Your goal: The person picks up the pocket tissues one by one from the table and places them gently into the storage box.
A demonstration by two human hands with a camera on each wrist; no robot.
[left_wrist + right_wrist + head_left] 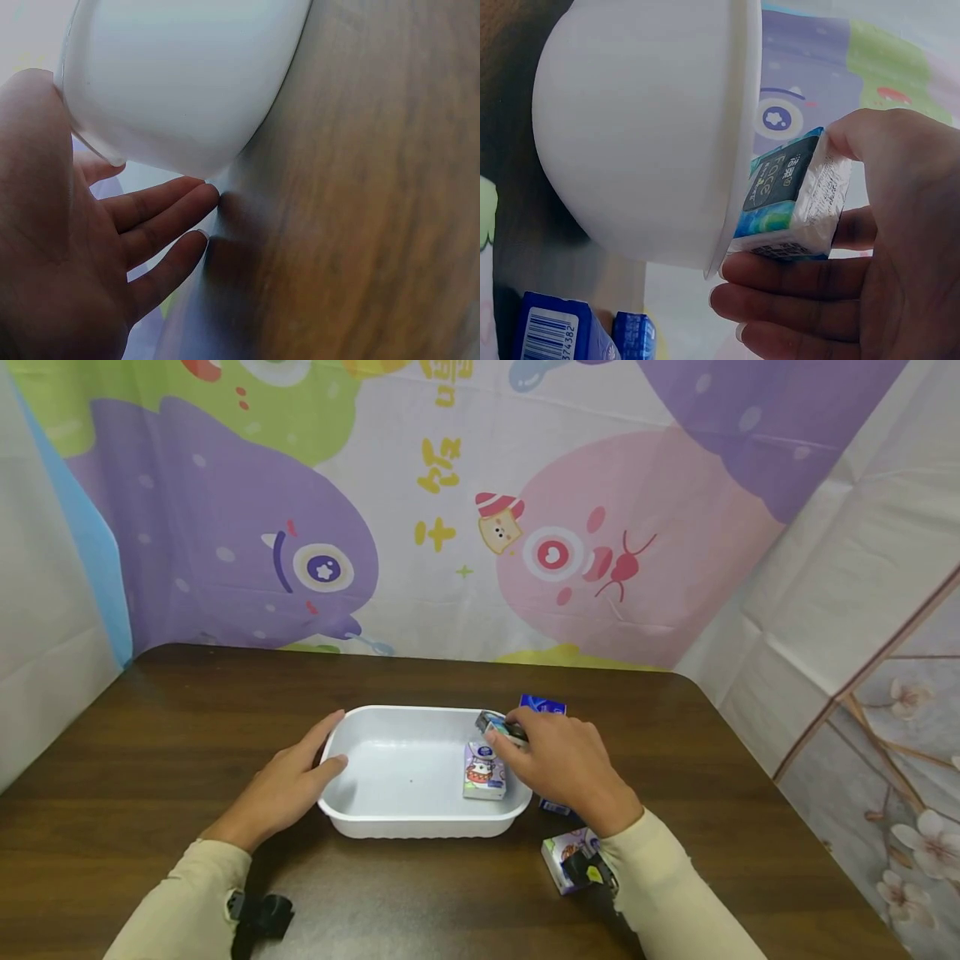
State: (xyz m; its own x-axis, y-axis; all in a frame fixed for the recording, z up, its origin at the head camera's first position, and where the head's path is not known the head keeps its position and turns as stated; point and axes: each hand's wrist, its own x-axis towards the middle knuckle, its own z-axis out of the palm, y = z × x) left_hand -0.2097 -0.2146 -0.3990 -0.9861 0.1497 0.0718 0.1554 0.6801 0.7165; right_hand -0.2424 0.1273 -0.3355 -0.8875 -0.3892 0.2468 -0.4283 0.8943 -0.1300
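Right hand (566, 760): pinching the Face pack (780, 187) between thumb and fingers. In the right wrist view the pack sits left of the palm, thumb above, fingers below, next to the tub's rim. In the head view it juts left from the fingertips, over the tub's upper right corner; not yet set down.

Left hand (288, 785): fingers fairly straight, resting against the tub's left end, thumb at the rim; no pack in it.

Tub (397, 777): centre of frame, between the hands. One cartoon pack (484, 774) lies inside, toward the right end.

Outside, on the worktop (420, 902): a blue pack (543, 703) just beyond the right hand, right of centre; a barcoded pack (555, 807) partly hidden by the right wrist; a purple-white pack (562, 860) at lower right, partly covered by the wrist camera (588, 867).

Progress (judged): early to midway. One pack in, one at the rim, three visible outside. Whether more lie behind the arm, cannot tell.
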